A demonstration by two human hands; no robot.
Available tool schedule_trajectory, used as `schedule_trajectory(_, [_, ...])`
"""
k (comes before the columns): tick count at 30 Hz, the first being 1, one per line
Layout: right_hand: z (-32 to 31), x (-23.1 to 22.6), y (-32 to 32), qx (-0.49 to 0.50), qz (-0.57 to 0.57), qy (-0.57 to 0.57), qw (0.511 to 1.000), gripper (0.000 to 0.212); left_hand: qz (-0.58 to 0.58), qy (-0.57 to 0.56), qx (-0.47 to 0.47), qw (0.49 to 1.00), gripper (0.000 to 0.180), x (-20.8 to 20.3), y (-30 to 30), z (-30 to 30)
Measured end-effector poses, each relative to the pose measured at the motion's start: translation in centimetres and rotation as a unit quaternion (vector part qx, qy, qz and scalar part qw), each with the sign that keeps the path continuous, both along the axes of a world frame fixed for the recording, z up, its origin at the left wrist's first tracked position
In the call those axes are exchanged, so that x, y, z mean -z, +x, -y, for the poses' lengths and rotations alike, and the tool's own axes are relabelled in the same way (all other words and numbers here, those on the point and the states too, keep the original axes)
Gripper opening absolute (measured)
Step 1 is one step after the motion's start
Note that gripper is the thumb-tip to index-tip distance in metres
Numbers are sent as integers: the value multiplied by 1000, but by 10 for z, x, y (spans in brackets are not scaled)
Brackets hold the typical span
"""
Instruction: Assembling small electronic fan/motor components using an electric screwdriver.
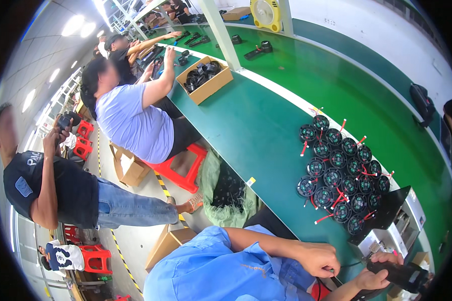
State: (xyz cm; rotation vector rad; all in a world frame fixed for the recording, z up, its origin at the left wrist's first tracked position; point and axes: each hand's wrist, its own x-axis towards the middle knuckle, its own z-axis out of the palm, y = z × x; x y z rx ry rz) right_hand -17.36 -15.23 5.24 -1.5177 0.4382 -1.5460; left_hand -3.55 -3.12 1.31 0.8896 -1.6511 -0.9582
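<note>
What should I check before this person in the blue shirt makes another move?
1. Right hand has a grip on the black handheld object: ok, fingers wrap around it.
2. Far end of that object clear of other things: cannot tell, it runs into the dark rim of the picture.
3. Left hand free: cannot tell, its fingers are curled and the palm is hidden.
4. Round black parts resting on the green table: ok, grouped closely together.
5. Red wires tucked in: not ok, several stick out and some cross neighbouring parts.
6. Cardboard box apart from the round parts: ok, bare tabletop lies between.
</note>
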Motion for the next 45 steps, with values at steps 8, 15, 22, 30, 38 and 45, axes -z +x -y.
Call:
schedule_trajectory(8, [0, -2, 2, 1, 6, -11, 1000, 62, 6, 5, 3, 1000, 9, -1, 2, 0])
schedule_trajectory(15, [0, 0, 1, -9, 15, -6, 1000, 63, -3, 28, -15, 999, 9, -2, -1, -1])
schedule_trajectory(22, [0, 0, 1, -6, 13, -3, 1000, 63, -1, 5, -3, 1000, 9, 0, 1, 0])
schedule_trajectory(30, [5, 6, -3, -19, 15, -6, 1000, 65, -5, 31, -14, 999, 9, -4, 1, -2])
schedule_trajectory(38, [3, 4, -1, -5, 13, -14, 1000, 65, -14, 32, -17, 999, 8, -2, -1, -2])
schedule_trajectory(45, [4, 6, -3, 1, 6, -15, 1000, 64, -9, 36, -9, 999, 9, -3, 0, -1])
